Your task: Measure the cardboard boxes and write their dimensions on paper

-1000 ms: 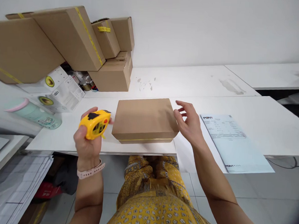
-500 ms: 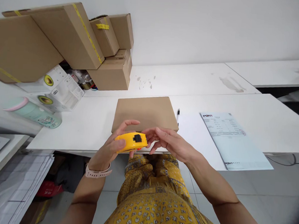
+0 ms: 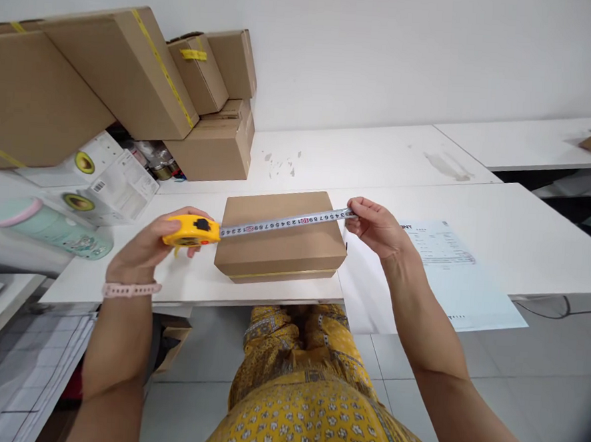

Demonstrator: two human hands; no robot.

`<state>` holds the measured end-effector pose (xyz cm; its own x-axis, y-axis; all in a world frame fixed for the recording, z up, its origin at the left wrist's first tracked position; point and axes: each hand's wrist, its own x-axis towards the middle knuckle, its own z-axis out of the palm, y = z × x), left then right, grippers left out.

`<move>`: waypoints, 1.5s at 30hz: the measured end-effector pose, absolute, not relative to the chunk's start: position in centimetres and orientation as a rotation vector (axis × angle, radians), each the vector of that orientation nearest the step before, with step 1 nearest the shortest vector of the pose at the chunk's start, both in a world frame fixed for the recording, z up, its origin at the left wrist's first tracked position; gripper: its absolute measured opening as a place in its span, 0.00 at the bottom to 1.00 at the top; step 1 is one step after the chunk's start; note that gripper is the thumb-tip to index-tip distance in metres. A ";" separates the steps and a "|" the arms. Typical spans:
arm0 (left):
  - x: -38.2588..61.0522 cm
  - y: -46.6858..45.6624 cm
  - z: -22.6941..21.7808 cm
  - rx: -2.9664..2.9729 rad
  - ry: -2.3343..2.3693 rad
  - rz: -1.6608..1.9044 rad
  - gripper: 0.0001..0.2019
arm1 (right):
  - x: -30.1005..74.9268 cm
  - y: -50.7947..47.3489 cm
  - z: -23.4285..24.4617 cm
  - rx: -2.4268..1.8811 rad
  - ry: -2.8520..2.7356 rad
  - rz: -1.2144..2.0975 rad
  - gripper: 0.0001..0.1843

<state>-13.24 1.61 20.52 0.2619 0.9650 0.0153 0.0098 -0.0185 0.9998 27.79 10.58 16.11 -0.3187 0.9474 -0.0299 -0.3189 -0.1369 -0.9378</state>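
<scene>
My left hand is closed around a yellow tape measure with a black lock button, just left of a brown cardboard box. From its case the silver blade, printed with black and red numbers, stretches out over the box top. Whether the blade touches the cardboard I cannot tell. At the box's right side, my right hand pinches the free end of the blade between thumb and fingers. A strip of yellow tape runs along the box's front face.
Stacked cardboard boxes and white avocado-printed boxes stand at the left. A mint green bottle lies tilted before them. Right of the box are white paper and a pale blue printed sheet on the white table.
My hands have moved apart, left hand leftward and right hand up and rightward. The blade is now drawn out of the tape measure across the box.
</scene>
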 end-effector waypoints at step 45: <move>-20.0 5.5 16.0 1.238 1.053 0.899 0.24 | 24.6 12.8 9.8 -1.012 -1.066 1.860 0.28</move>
